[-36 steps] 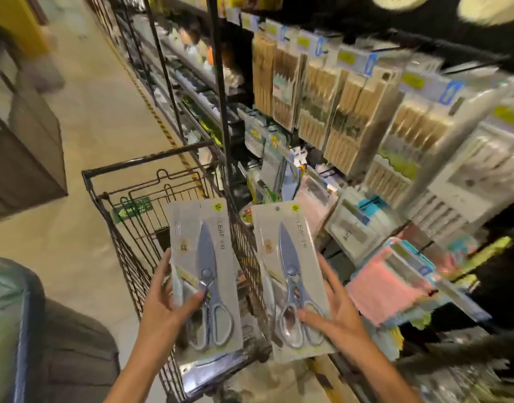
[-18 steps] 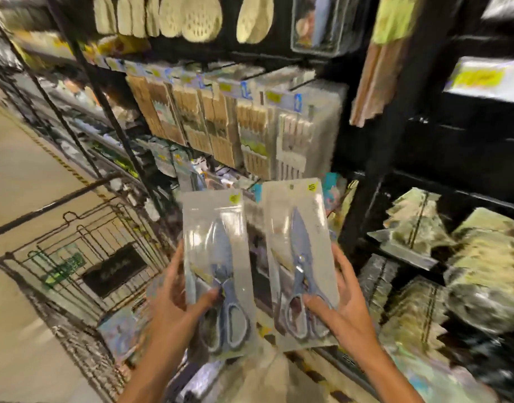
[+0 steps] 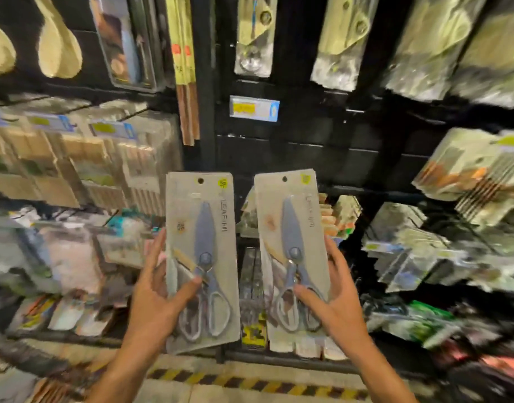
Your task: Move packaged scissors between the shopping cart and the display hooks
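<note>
I hold two packaged scissors upright in front of the shelving. The left scissors pack [image 3: 202, 228] is a grey card with blue-grey scissors and a hang hole at its top; my left hand [image 3: 154, 298] grips its lower left edge, thumb across the front. The right scissors pack [image 3: 290, 222] looks the same, and my right hand [image 3: 337, 303] grips its lower right edge. Behind them is a dark display panel [image 3: 308, 152] with a price tag [image 3: 254, 108] on a hook end. The shopping cart is out of view.
Packs of wooden utensils [image 3: 84, 158] hang at the left, bagged goods [image 3: 424, 48] at the upper right, more packets [image 3: 468, 181] at the right. A black upright post [image 3: 203, 82] divides the bays. Yellow-black floor tape [image 3: 250, 382] runs along the shelf base.
The view has swung right, away from the cart and onto the dark panel. Both hands have kept their packs and carried them along, side by side and upright.
</note>
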`<state>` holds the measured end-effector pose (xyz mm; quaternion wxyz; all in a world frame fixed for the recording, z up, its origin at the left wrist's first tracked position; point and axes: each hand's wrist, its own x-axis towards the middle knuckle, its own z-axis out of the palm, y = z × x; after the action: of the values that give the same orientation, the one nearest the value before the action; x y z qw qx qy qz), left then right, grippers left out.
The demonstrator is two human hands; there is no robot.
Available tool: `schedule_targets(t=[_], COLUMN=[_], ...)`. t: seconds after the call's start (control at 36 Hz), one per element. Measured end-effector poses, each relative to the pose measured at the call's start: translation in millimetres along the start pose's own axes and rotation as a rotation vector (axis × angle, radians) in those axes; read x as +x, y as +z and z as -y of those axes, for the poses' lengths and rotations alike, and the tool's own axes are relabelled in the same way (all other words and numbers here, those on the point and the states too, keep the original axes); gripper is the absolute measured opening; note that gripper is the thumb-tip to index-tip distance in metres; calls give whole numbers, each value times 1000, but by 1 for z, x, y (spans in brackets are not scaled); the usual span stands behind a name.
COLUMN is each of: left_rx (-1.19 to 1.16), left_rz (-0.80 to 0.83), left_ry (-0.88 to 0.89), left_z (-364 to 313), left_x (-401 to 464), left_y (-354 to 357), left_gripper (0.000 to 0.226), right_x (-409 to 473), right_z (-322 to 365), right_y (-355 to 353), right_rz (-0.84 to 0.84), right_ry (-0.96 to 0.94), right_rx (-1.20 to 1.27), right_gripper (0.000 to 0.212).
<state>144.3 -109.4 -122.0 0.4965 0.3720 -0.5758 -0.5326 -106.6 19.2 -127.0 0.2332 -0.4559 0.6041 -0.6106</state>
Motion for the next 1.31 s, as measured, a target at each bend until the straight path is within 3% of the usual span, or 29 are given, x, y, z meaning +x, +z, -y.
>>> schedule_targets(t=[0.47, 0.78, 1.03, 1.31], left_rx=[7, 92, 123, 124], left_rz=[287, 221, 146, 169], left_ry=[127, 170, 192, 214], left_z=[-23, -27, -27, -29], left_x=[1, 32, 45, 73], left_y=[165, 277, 316, 314], left_gripper=[94, 96, 95, 96], right_x=[-14, 65, 120, 149], right_z=[-2, -31, -46, -50], right_y=[-172, -266, -287, -273], right_rz=[-269, -219, -124, -136], right_ry=[-13, -62, -68, -99], right_rx=[-81, -41, 37, 39], right_gripper=[92, 90, 88, 90])
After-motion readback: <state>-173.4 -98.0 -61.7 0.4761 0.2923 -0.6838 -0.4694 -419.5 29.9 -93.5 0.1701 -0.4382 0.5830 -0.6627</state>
